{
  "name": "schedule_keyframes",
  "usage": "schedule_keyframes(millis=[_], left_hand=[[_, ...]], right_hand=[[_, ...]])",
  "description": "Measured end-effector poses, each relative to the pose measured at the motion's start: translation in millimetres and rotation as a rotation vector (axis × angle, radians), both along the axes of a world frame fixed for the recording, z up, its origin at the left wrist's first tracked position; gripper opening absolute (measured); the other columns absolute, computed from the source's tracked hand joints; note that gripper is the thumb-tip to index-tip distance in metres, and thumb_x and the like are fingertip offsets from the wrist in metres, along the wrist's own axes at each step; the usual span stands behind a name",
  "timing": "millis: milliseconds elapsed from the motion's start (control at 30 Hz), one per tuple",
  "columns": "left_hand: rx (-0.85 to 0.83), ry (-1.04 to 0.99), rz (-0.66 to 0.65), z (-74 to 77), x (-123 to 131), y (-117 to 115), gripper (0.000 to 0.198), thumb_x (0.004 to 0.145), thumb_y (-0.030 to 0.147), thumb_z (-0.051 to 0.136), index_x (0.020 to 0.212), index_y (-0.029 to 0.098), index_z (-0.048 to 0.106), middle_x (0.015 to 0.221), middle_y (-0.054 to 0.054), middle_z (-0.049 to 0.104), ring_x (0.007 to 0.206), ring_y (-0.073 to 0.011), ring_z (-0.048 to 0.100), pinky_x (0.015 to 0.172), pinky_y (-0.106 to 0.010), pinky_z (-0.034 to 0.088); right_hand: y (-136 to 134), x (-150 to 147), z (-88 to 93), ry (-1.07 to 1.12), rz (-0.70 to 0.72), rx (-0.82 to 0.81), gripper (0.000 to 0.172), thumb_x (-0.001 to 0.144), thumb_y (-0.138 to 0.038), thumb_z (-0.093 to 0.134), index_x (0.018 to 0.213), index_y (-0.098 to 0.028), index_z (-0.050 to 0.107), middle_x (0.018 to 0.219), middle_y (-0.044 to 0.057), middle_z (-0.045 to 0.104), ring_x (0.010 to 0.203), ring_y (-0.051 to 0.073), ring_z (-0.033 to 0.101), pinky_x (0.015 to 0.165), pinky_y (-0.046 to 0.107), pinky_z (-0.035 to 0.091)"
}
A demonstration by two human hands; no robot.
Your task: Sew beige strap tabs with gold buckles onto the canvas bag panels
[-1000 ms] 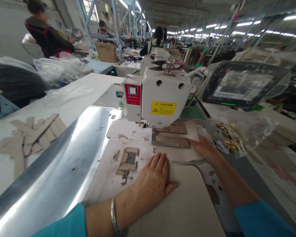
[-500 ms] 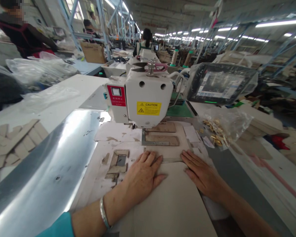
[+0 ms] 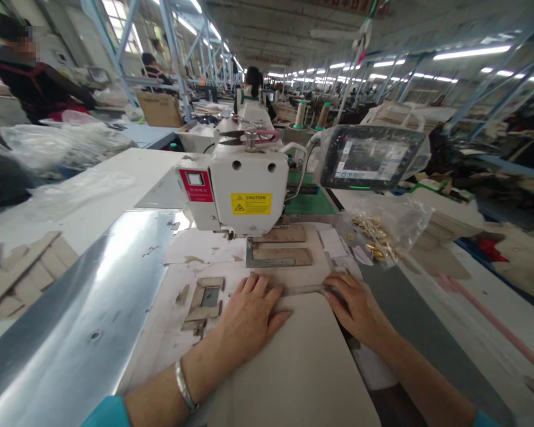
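A large beige panel [image 3: 302,350] lies in front of the sewing machine head [image 3: 248,184], its far edge along a narrow strip [image 3: 300,290] beside the machine's metal clamp frame [image 3: 271,261]. My left hand [image 3: 251,314] rests flat on the panel's left side, fingers stretched toward the clamp and thumb apart. At the panel's far right corner, my right hand [image 3: 358,305] touches the strip with bent fingertips, its thumb lower and separate. What lies beneath the fingertips is hidden.
Beige strips [image 3: 22,267] are heaped on the left. A plastic bag [image 3: 404,222] with gold metal pieces [image 3: 374,237] lies right of the machine, below a plastic-wrapped control screen [image 3: 371,157]. A cardboard box [image 3: 159,109] stands behind. Other people [image 3: 31,83] sit farther back.
My right hand's fingers have gone from lying stretched out to bent at the panel's corner. My left hand stays on the panel. The whole view has shifted slightly.
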State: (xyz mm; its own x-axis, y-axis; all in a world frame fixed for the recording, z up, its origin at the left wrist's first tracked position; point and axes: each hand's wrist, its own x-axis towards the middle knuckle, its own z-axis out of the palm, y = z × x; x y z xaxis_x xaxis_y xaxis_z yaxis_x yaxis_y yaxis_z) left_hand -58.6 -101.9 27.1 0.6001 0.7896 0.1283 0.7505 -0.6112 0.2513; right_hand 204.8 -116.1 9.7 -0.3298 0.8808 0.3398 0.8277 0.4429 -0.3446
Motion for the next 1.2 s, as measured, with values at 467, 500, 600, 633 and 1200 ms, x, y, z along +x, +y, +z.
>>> schedule_keyframes(millis=[467,500,600,633,1200], left_hand=[[0.002,-0.005,0.006,-6.6,1.0,0.4,0.037,0.094,0.04,0.052,0.125,0.021,0.058,0.116,-0.011,0.055,0.11,-0.0303,0.047,0.098,-0.051,0.044],[0.01,-0.008,0.007,-8.1,0.7,0.8,0.037,0.094,0.04,0.052,0.125,0.021,0.058,0.117,-0.011,0.055,0.111,-0.0302,0.048,0.098,-0.051,0.044],[0.04,-0.021,0.002,-13.4,-0.8,1.5,0.039,0.094,0.039,0.051,0.128,0.022,0.057,0.119,-0.011,0.054,0.113,-0.03,0.047,0.099,-0.05,0.044],[0.05,-0.024,-0.004,-15.1,-1.4,1.5,0.039,0.094,0.039,0.051,0.128,0.022,0.057,0.12,-0.011,0.054,0.114,-0.0301,0.047,0.1,-0.05,0.044],[0.071,-0.019,0.02,-15.9,-1.2,-1.2,0.039,0.093,0.036,0.053,0.129,0.021,0.057,0.12,-0.011,0.056,0.114,-0.0297,0.049,0.101,-0.049,0.045]], right_hand=[[57.2,13.5,-4.5,-0.083,-0.106,0.049,0.039,0.096,-0.027,0.042,0.127,-0.009,0.058,0.135,0.018,0.056,0.128,0.028,0.049,0.108,0.045,0.039],[66.6,13.3,-7.7,-0.152,-0.12,0.023,0.045,0.096,-0.028,0.041,0.133,-0.007,0.054,0.143,0.017,0.049,0.135,0.03,0.041,0.111,0.047,0.035],[82.0,9.3,-17.1,-0.3,-0.166,-0.065,0.052,0.098,-0.033,0.035,0.144,-0.01,0.045,0.152,0.011,0.039,0.142,0.03,0.032,0.115,0.051,0.027],[82.9,7.4,-19.3,-0.326,-0.174,-0.078,0.053,0.099,-0.034,0.034,0.146,-0.012,0.043,0.153,0.009,0.037,0.142,0.031,0.031,0.116,0.053,0.025],[127.8,112.1,24.8,-0.234,-0.781,0.08,0.034,0.086,-0.021,0.051,0.118,-0.014,0.063,0.115,0.016,0.064,0.109,0.03,0.058,0.094,0.041,0.043]])
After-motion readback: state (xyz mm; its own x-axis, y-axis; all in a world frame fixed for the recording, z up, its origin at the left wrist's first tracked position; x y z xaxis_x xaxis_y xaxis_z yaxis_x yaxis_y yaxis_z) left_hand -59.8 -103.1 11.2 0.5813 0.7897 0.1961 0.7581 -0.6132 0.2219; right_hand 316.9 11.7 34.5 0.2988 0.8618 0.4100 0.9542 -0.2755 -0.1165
